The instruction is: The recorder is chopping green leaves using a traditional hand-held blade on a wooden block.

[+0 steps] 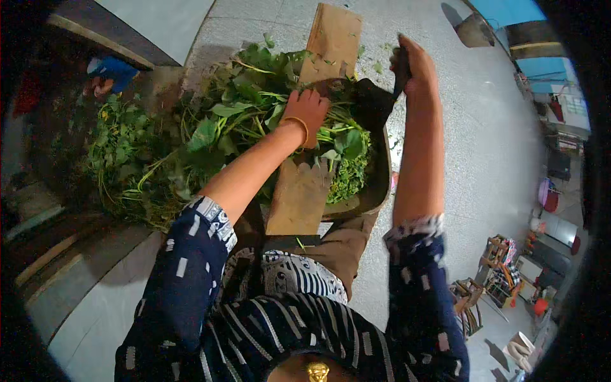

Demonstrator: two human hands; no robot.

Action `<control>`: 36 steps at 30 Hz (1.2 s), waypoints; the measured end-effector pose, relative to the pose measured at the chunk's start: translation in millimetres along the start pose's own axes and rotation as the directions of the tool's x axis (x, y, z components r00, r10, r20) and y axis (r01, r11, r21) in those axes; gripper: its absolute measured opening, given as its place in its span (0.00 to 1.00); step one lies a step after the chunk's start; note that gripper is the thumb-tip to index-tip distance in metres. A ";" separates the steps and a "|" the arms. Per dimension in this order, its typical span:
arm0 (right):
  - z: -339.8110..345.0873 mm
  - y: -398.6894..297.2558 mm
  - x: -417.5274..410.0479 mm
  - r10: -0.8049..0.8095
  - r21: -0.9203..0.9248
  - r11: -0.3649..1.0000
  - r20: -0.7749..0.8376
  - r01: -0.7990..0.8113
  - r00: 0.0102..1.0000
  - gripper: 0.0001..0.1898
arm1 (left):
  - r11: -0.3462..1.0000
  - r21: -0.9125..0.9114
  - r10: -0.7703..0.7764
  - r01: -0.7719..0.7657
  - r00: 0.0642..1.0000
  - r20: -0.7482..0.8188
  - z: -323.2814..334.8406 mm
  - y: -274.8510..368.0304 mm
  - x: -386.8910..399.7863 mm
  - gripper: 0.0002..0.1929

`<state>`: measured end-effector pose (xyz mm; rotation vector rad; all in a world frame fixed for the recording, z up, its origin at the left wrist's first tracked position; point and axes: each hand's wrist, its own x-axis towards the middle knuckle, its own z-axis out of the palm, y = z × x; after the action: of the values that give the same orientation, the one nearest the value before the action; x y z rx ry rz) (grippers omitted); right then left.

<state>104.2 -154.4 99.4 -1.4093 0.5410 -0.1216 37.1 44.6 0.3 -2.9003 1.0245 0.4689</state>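
Note:
My left hand (pixel 308 112) presses down on a bunch of green leafy stems (pixel 248 110) lying across a long wooden board (pixel 300 198). To the right, my right hand (pixel 415 64) is raised and closed round the handle of a broad dark blade (pixel 374 98), probably a cleaver; the blurred blade reaches toward the stem ends. Finely chopped greens (pixel 351 179) lie in a dark shallow basin (pixel 386 167) at the board's right side. The far end of the board shows beyond the stems.
A large heap of leafy vines (pixel 129 138) spreads to the left. Leaf scraps lie on the speckled floor (pixel 477 124) beyond the basin. Wooden chairs (pixel 468 301) and household things stand at the lower right. A blue cloth or garment (pixel 117 74) shows at the upper left.

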 end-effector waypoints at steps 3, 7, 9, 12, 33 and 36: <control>-16.8 62.1 -96.7 -0.242 0.017 0.969 -0.114 0.245 0.964 0.10 | 1.000 0.019 -0.004 0.007 0.989 -0.150 15.1 1.4 -2.9 0.38; -26.0 145.1 -157.2 -0.240 0.035 0.970 -0.007 0.240 0.971 0.08 | 1.000 0.006 -0.011 0.014 0.941 -0.339 39.5 1.7 15.6 0.33; -32.3 115.0 -135.6 -0.147 -0.011 0.989 -0.014 0.147 0.989 0.07 | 0.992 -0.129 -0.011 0.002 0.998 -0.068 18.0 10.1 4.7 0.32; -40.3 55.1 -78.5 -0.027 -0.068 0.997 0.091 0.034 0.995 0.11 | 0.996 -0.073 -0.054 0.045 0.990 -0.130 14.4 27.1 -35.1 0.40; -36.3 51.3 -72.2 -0.022 -0.042 0.999 0.085 0.026 0.996 0.08 | 0.994 -0.073 -0.085 0.081 0.995 -0.049 12.8 54.0 -35.1 0.38; -41.6 15.0 8.7 0.118 0.034 0.992 0.098 -0.122 0.988 0.10 | 0.998 0.009 -0.054 0.057 0.984 -0.171 27.4 71.3 -39.1 0.37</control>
<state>90.6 -192.7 80.0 -1.3330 0.5396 0.0322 -43.3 16.1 -9.4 -2.9899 0.9574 0.2120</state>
